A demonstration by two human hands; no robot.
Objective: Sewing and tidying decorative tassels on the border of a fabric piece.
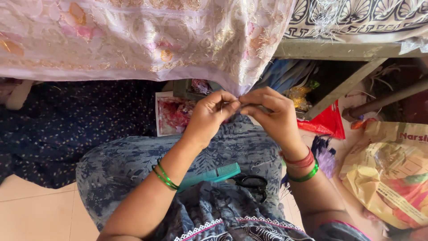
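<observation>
Fingertips of both hands meet at the centre of the frame, just under the hanging corner of a pale pink embroidered cloth [133, 40] that spreads across the whole upper left. The left hand [209, 117] is pinched shut, thumb against forefinger, on something very fine at that corner — a thread or a bit of the gold fringe, too thin to tell which. The right hand [272, 114] is pinched too, its fingertips touching the left's and gripping the same edge of the cloth.

As for how far along the work is, I judge it to be mid-way at a small spot: the cloth's lower border shows loose gold threads sticking out along much of its length, so plenty of edge looks untreated, while only this one corner is in hand. Whether any knot or tassel is finished cannot be read from here.

Below the hands, on the lap covered in blue printed fabric [133, 160], lie a teal comb [214, 175] and, just right of it, black-handled scissors [253, 183] — both idle, touched by neither hand. Green bangles [166, 177] circle the left wrist. At lower right a crumpled yellow plastic bag [392, 174] sits on the floor, and a red bag [327, 121] lies right of centre.
</observation>
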